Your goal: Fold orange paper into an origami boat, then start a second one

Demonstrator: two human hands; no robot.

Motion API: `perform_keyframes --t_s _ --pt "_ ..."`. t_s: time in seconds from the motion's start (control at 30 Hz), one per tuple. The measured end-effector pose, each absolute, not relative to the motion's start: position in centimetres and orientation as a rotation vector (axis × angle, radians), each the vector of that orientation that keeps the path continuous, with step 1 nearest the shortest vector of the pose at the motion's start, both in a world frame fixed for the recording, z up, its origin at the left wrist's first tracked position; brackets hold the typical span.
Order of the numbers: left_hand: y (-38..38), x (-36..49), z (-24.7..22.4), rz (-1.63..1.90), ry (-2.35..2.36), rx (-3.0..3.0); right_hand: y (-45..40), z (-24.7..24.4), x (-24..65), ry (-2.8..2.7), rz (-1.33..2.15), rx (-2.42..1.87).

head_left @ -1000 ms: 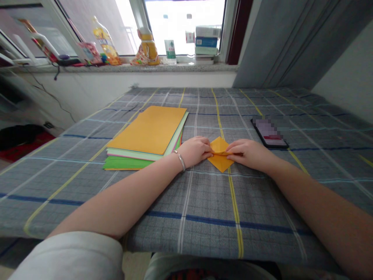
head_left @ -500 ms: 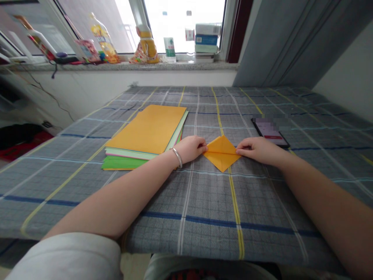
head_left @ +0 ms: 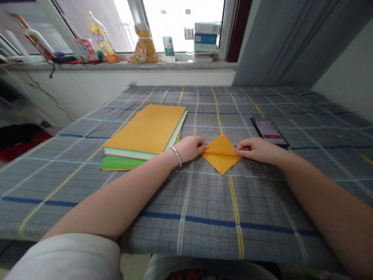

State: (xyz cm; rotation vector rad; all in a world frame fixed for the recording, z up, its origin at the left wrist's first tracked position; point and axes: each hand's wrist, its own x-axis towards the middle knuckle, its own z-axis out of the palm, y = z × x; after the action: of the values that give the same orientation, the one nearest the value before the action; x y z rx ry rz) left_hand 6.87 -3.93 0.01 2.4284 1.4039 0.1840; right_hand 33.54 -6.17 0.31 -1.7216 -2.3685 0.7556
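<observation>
An orange folded paper point(head_left: 222, 154) forms a diamond on the checked tablecloth, with a crease running across its middle. My left hand point(head_left: 192, 147), with a silver bangle at the wrist, pinches the paper's left corner between thumb and fingers. On the opposite side, my right hand point(head_left: 250, 148) pinches the right corner, its fingers curled. To the left of the paper lies a stack of coloured sheets point(head_left: 148, 128), orange on top, with pale and green ones beneath; my left wrist and forearm cover its near right corner.
A phone point(head_left: 269, 132) lies beyond my right hand. The table point(head_left: 163, 233) has a grey checked cloth. Bottles, packets and boxes point(head_left: 205, 39) stand along the windowsill point(head_left: 180, 66). A grey curtain point(head_left: 279, 42) hangs at the back right.
The folded paper lies more opened out, its diamond a little wider and its lower point slightly nearer to me. Both hands keep hold of the corners.
</observation>
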Motion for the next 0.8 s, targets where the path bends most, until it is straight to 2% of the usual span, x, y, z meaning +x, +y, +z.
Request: perform_keyframes --t_s 0.27,0.5,0.8 --pt "-3.6 6.9 -0.1 0.161 1.490 2.419 -5.9 0.4 33.7 -2.401 0.810 -1.743" --pt "-3.6 6.9 -0.6 0.329 1.203 2.542 -5.6 0.4 33.4 -2.355 0.803 -1.828" --pt "-3.7 7.7 -1.4 0.281 1.513 2.518 -5.6 0.2 33.3 -2.270 0.766 -1.929"
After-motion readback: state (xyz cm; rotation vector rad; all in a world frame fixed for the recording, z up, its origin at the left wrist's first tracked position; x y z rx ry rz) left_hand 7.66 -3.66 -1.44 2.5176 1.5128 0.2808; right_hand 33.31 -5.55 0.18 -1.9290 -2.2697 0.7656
